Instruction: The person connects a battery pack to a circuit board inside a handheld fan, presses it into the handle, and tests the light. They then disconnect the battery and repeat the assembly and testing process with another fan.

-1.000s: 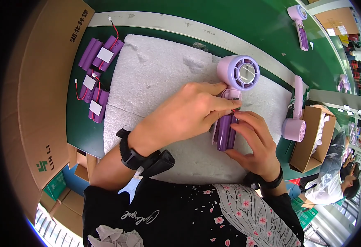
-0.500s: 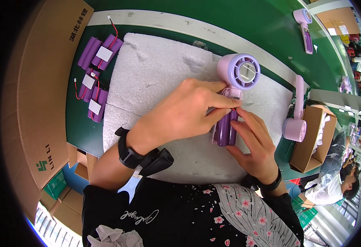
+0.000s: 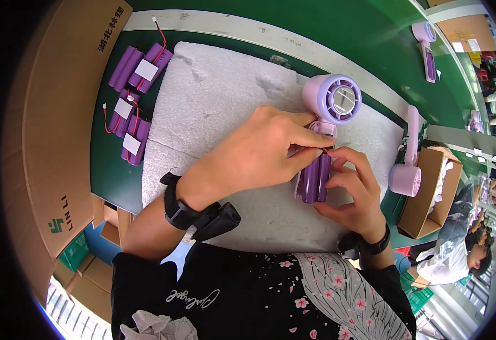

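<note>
Left hand, narrow by the red wire, hides its grip; right hand lightly holds the battery pack. Best avoid tugging.

fan handle: partly hidden by left hand | red wire: ends too small to tell | carton: cut off

From where I'm standing, the right hand has its index and middle fingers more bent now, and the purple battery pack has shifted (just a smidge) toward the fan head.
</note>
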